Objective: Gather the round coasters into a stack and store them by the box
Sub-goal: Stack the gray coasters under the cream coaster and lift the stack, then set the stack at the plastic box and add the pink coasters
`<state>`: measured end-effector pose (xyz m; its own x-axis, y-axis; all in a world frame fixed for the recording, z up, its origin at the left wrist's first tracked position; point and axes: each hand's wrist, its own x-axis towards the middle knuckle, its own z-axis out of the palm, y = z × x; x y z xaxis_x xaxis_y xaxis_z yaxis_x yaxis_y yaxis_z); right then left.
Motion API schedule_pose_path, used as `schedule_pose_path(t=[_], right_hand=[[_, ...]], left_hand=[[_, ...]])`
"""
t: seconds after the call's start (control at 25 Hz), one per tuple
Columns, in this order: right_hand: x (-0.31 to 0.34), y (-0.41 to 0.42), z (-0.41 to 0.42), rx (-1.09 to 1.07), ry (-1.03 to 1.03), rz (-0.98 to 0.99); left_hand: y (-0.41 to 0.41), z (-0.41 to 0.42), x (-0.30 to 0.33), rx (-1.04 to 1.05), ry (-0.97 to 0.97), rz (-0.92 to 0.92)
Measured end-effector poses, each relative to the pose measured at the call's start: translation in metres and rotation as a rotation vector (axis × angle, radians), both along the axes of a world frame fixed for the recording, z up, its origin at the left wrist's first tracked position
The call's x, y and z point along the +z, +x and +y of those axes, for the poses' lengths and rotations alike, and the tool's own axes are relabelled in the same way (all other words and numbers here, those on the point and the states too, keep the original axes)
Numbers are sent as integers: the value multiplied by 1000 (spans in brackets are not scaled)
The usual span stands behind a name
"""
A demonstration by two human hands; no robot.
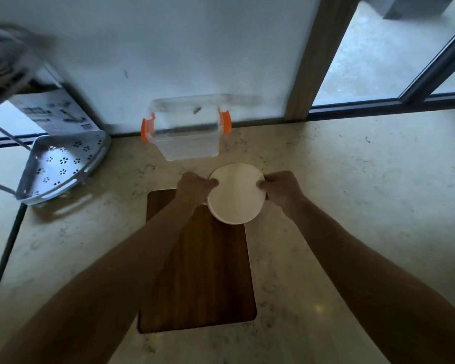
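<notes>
- Head view: both hands, left hand and right hand, clamp the coaster stack by its opposite edges, near the clear box.
- The carrying step seems in hand; next, the stack must go down on the bench beside the box.

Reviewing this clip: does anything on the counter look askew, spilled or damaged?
One thing: the white perforated corner shelf rack at the left sits tilted on the pale stone counter. Nothing looks spilled or broken. Both hands, left hand and right hand, hold the white round coaster stack near the clear plastic box with orange latches.
</notes>
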<state>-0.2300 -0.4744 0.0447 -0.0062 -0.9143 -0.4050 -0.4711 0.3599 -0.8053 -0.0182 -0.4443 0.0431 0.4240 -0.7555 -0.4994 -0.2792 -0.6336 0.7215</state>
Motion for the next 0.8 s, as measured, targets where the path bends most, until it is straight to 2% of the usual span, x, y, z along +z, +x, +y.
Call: schedule_pose_path(t=[0.2,0.52,0.72,0.8], right_hand=[[40,67,-33,168,-138,-1],[96,131,-110,189,-305,-23],[110,157,-160,242,-543,94],[100,165,-177,255,-612,141]], left_hand=[[63,-16,40,28,-121,11],[129,-78,91,124,-316,75],[165,-124,104,16,-488,-143],[171,-137,95,-12,-491,-261]])
